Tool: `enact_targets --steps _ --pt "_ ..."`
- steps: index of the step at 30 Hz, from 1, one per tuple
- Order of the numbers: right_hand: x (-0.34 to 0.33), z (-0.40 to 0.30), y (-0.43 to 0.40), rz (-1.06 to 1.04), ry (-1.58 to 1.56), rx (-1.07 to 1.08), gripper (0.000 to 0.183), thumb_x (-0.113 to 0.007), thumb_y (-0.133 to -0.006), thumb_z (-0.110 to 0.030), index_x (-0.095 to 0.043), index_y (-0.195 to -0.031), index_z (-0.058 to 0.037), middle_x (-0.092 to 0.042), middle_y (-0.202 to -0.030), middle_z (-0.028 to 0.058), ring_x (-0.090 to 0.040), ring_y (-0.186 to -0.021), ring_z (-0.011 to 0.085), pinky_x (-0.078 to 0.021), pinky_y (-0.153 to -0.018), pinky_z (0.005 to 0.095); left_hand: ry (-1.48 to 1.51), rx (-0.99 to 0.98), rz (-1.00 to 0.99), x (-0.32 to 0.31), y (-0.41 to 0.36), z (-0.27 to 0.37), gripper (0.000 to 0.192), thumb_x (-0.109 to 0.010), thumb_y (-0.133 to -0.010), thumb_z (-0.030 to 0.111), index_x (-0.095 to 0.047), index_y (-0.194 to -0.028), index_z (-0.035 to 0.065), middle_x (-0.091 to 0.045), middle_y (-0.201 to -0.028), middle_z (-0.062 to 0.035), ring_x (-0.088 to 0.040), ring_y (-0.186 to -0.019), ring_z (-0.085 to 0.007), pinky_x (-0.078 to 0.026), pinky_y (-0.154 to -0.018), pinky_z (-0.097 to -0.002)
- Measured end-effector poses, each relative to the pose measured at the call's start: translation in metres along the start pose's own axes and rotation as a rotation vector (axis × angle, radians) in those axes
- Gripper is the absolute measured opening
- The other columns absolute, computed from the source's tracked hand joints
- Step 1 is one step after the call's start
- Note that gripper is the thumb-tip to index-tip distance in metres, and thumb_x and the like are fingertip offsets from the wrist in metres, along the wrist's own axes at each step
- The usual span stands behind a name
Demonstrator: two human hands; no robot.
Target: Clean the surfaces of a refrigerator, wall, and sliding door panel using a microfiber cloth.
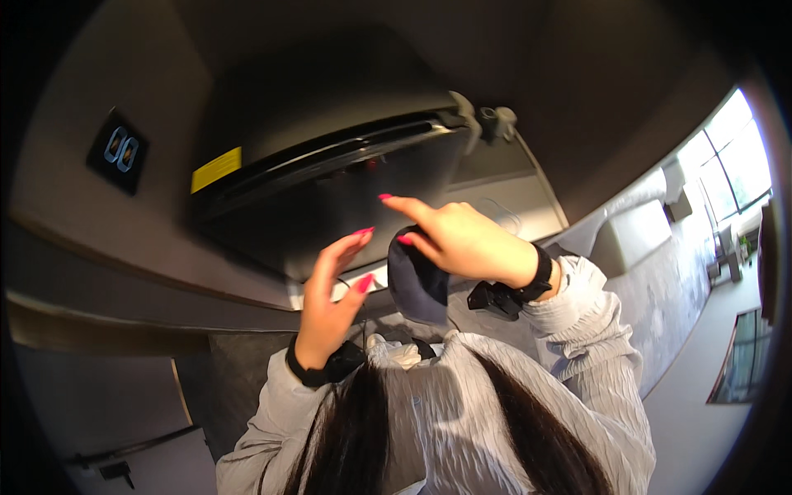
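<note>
My right hand (473, 238) grips a dark navy cloth (417, 284) between the thumb and the curled fingers, with the index finger stretched forward. The cloth hangs down in front of my body. To its left, my left hand (331, 297) is raised with its fingers apart and nothing in it. Both hands are in front of a black box-shaped appliance (346, 192), possibly a small fridge. A glossy strip (334, 151) runs along its upper front edge, and a small red light (372, 164) glows below that. My fingertips appear apart from the appliance front.
A yellow label (216, 169) with writing is on the appliance's left edge. Small blurred objects (498, 120) stand to its right, near a pale shelf (526, 204). A black double socket panel (119, 151) sits on the left wall. A door handle (117, 473) shows lower left, and a window (730, 154) far right.
</note>
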State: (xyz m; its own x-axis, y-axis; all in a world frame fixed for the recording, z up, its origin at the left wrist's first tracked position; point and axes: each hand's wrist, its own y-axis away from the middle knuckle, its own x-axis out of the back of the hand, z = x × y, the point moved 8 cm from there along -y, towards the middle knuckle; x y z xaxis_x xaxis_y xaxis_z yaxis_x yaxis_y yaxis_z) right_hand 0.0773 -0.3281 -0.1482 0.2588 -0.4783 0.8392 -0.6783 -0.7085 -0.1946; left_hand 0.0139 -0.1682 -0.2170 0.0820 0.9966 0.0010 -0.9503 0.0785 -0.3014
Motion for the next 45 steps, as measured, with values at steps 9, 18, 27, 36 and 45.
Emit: enact_targets --steps 9,18,27,36,45 --pt "0.043 0.075 0.097 -0.292 -0.213 -0.075 0.068 -0.071 -0.093 -0.031 -0.045 -0.151 -0.0048 -0.075 -0.107 0.0195 -0.071 -0.094 0.0404 -0.0561 -0.083 0.0443 -0.293 0.070 -0.564 -0.183 -0.057 -0.076 0.065 -0.089 -0.075 0.010 -0.060 -0.132 -0.0033 -0.067 -0.128 -0.0107 -0.058 -0.127 -0.0210 -0.044 -0.108 -0.0364" --pt "0.061 0.173 0.184 -0.187 -0.485 -0.113 0.090 -0.087 -0.079 -0.019 -0.041 -0.156 -0.0121 -0.067 -0.123 0.0162 -0.064 -0.115 0.0255 -0.0502 -0.096 0.0375 0.474 0.734 -0.686 -0.268 -0.019 -0.131 0.036 -0.067 -0.100 0.015 -0.065 -0.129 -0.0053 -0.072 -0.119 -0.0061 -0.066 -0.106 -0.0124 -0.051 -0.097 -0.0278" --pt "0.051 0.222 0.197 0.273 -0.313 -0.225 0.057 -0.074 -0.088 -0.013 -0.055 -0.142 -0.0140 -0.072 -0.098 0.0196 -0.070 -0.091 0.0378 -0.0553 -0.083 0.0447 -0.449 0.340 -0.027 -0.217 -0.044 -0.166 0.021 -0.071 -0.097 0.020 -0.073 -0.106 0.0007 -0.076 -0.104 -0.0093 -0.069 -0.093 -0.0156 -0.051 -0.088 -0.0286" --pt "0.014 0.165 0.182 0.332 0.036 -0.161 0.062 -0.065 -0.093 -0.020 -0.045 -0.152 -0.0182 -0.070 -0.084 0.0083 -0.070 -0.070 0.0329 -0.0562 -0.059 0.0423 1.091 0.785 0.082 -0.285 -0.018 -0.202 0.057 -0.041 -0.106 0.057 -0.061 -0.120 0.0054 -0.070 -0.116 -0.0071 -0.065 -0.111 -0.0214 -0.049 -0.101 -0.0372" --pt "0.009 0.180 0.203 0.518 -0.269 -0.179 0.061 -0.068 -0.092 -0.019 -0.046 -0.149 -0.0143 -0.073 -0.097 0.0168 -0.071 -0.080 0.0377 -0.0565 -0.070 0.0454 1.221 0.699 0.030 -0.293 -0.012 -0.160 0.077 -0.044 -0.099 0.072 -0.052 -0.143 0.0092 -0.058 -0.143 -0.0119 -0.055 -0.133 -0.0300 -0.042 -0.113 -0.0485"
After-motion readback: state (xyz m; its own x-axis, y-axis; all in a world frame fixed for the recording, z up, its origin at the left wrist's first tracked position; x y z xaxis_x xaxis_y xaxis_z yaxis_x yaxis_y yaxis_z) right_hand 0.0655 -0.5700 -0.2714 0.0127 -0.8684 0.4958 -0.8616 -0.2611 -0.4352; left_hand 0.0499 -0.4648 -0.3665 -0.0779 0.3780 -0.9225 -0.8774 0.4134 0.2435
